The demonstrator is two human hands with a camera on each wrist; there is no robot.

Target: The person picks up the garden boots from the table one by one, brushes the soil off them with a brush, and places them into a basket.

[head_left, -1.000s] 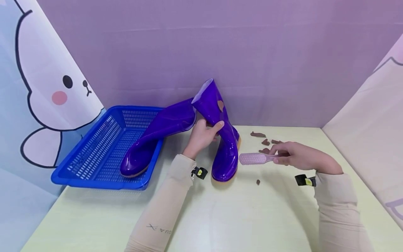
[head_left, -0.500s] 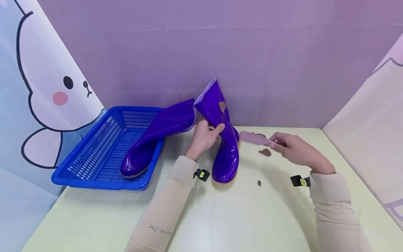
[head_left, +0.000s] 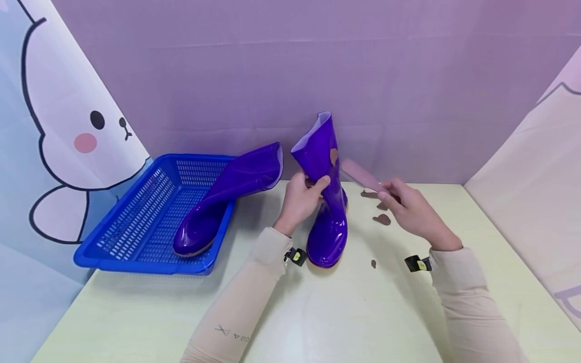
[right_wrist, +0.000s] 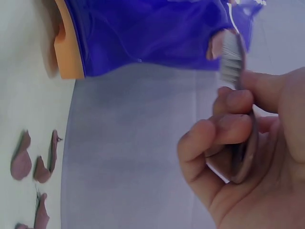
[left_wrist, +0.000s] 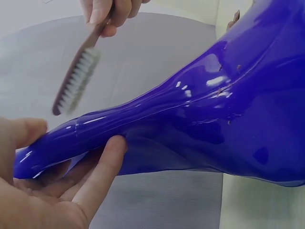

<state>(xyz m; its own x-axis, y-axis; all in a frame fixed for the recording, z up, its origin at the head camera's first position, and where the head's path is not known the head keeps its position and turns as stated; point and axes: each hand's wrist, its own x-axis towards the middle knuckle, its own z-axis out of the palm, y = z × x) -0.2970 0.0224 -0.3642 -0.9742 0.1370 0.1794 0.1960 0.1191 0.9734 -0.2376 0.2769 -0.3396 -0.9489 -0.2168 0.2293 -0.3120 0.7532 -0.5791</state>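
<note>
A glossy purple rain boot (head_left: 329, 217) stands toe forward on the table, its shaft leaning slightly. My left hand (head_left: 299, 201) grips the shaft around its middle, with the thumb across the front. High on the shaft's right side sticks a flat brown mud-like patch (head_left: 334, 157). My right hand (head_left: 412, 210) holds a brush (head_left: 360, 174) by its handle, the head raised just right of that patch. In the left wrist view the brush (left_wrist: 72, 81) shows pale bristles on a brown back. Small brown specks (left_wrist: 229, 90) dot the boot near the ankle.
On the left, a blue plastic basket (head_left: 145, 268) holds a second purple boot (head_left: 245, 174), its shaft leaning out over the rim. Several brown pieces (head_left: 382, 219) lie right of the standing boot, plus a small crumb (head_left: 373, 263) nearer the front. A purple cloth wall (head_left: 408, 101) rises behind.
The brush has risen from low beside the boot's foot to the upper shaft, beside the brown patch. My left hand has tilted the shaft rightward, away from the boot in the basket.
</note>
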